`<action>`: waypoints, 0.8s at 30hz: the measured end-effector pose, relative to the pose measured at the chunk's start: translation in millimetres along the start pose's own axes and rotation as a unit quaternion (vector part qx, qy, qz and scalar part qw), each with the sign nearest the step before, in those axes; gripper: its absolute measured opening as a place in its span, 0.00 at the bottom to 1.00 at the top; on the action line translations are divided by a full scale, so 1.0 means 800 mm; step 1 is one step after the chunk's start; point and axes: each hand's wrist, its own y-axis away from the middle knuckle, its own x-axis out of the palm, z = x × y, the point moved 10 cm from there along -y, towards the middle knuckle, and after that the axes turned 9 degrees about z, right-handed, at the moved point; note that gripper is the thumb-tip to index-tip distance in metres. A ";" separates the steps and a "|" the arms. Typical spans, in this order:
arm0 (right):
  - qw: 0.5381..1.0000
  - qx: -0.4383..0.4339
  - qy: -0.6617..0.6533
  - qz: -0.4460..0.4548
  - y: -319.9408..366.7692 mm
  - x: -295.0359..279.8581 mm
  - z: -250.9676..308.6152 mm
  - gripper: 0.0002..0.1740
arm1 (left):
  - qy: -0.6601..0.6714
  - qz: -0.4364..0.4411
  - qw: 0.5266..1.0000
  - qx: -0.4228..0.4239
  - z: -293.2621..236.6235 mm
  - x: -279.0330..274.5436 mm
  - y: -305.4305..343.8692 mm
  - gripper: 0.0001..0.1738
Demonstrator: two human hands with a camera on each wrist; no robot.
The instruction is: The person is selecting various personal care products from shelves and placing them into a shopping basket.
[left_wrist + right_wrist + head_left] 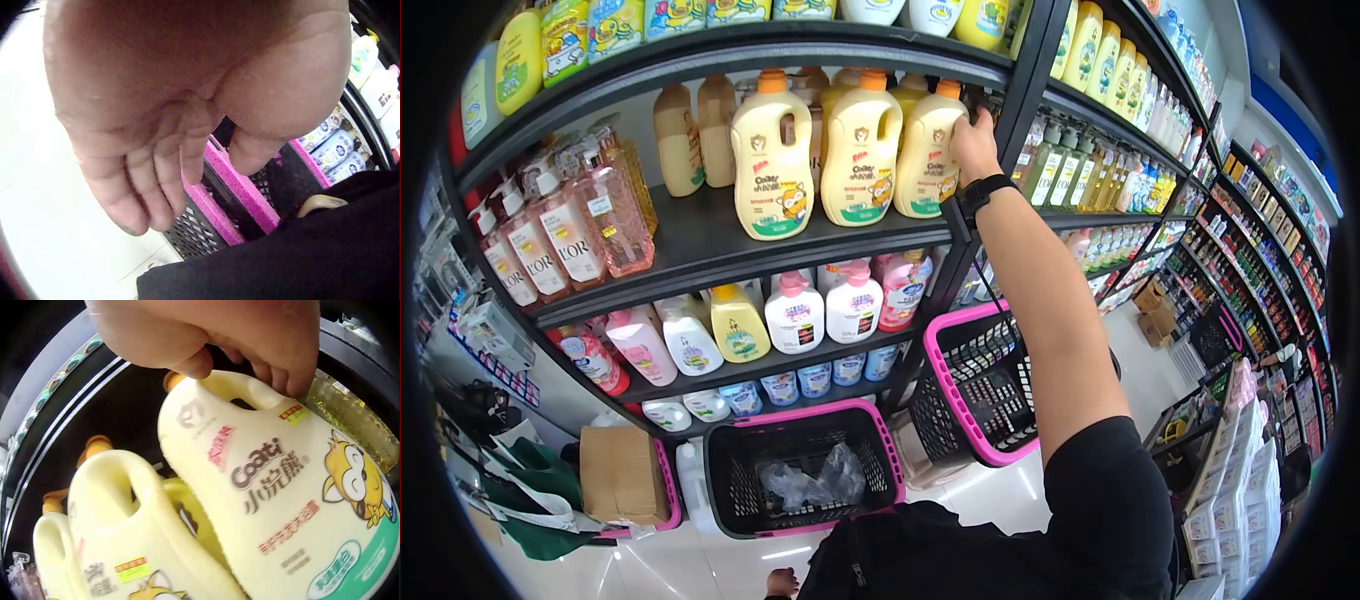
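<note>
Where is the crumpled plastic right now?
In the head view, the crumpled plastic lies low, left of centre, inside the basket right of the cardboard box.

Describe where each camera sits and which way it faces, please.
Head: worn there, facing forward and down at black shelves; left hand, right hand visible.
Left wrist: worn there, facing the palm and pink-rimmed black plastic baskets.
Right wrist: worn there, facing fingers and a cream plastic bottle.
Head and right wrist share that bottle.

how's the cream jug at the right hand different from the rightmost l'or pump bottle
The cream jug has an orange cap, the pump bottle a white pump. The jug has a moulded handle; the bottle shows none. The jug bears a cartoon animal, the bottle plain lettering. Both are on one shelf.
</note>
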 end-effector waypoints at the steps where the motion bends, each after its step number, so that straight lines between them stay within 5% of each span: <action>1: 1.000 0.009 -0.015 0.009 -0.008 0.000 -0.012 0.36 | 0.002 -0.005 1.000 0.003 -0.008 -0.004 -0.012 0.23; 5: 0.996 0.035 -0.029 0.076 -0.025 0.023 -0.046 0.30 | 0.028 0.023 0.999 -0.016 -0.001 0.001 -0.004 0.23; 10: 0.995 -0.027 0.097 -0.001 -0.016 0.008 -0.016 0.25 | 0.067 0.125 0.986 -0.083 0.029 0.063 0.040 0.27; 14: 0.993 0.020 0.114 0.023 -0.025 0.011 -0.014 0.23 | 0.251 0.137 0.935 -0.210 0.089 0.084 0.072 0.30; 18: 0.988 0.058 0.135 0.042 -0.006 0.004 0.008 0.26 | 0.196 0.090 0.964 -0.156 0.085 0.052 0.050 0.24; 21: 0.988 0.098 0.082 0.090 0.002 0.004 -0.002 0.27 | -0.008 -0.001 1.000 0.019 0.043 -0.021 0.024 0.17; 23: 0.984 0.112 0.078 0.115 0.017 0.001 -0.005 0.26 | -0.124 -0.096 0.980 0.123 -0.004 -0.077 0.008 0.13; 24: 0.981 0.120 0.077 0.128 0.029 -0.001 -0.009 0.26 | 0.175 -0.103 0.979 0.028 0.019 -0.098 -0.012 0.14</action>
